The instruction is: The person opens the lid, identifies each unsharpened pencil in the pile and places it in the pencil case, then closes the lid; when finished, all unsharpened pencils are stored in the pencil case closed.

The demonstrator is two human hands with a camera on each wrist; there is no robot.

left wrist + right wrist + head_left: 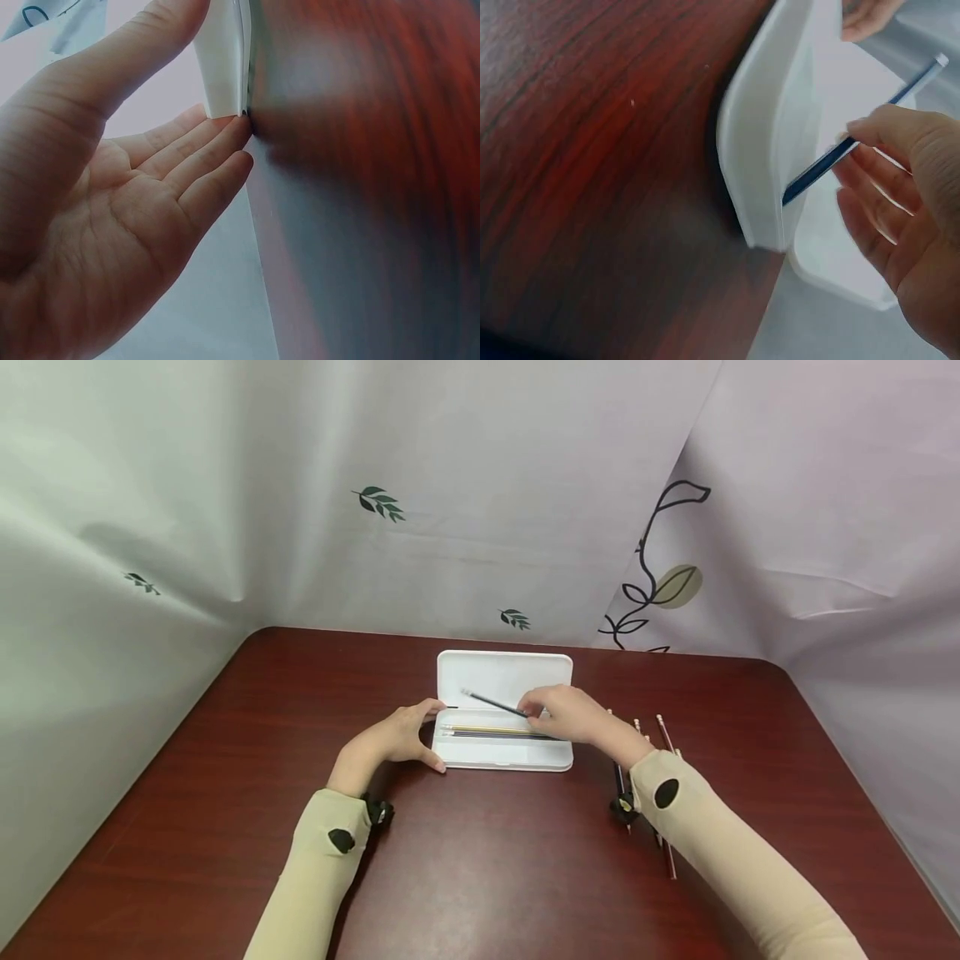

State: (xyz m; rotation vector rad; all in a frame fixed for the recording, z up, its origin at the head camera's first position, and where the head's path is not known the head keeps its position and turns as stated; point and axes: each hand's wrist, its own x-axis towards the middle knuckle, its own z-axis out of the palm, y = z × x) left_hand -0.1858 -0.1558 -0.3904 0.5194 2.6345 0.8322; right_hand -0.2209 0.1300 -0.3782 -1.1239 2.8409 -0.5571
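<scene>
Over the white case (504, 669), a dark pencil (817, 171) tight in the right hand (564, 711), left hand (392, 735), fingers apart, alongside.

Lettering, numbers, brand marks — none legible anywhere

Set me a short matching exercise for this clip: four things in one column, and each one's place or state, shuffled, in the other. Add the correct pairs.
Things:
1. Left hand
2. Right hand
3. White pencil case
4. Loose pencils

Places or states:
A. Open, lid tipped back, stored pencils inside
B. On the table, partly hidden by the right sleeve
C. At the case's left end, thumb and fingers spread
D. Pinching a dark pencil

Pairs: 1-C, 2-D, 3-A, 4-B
</scene>
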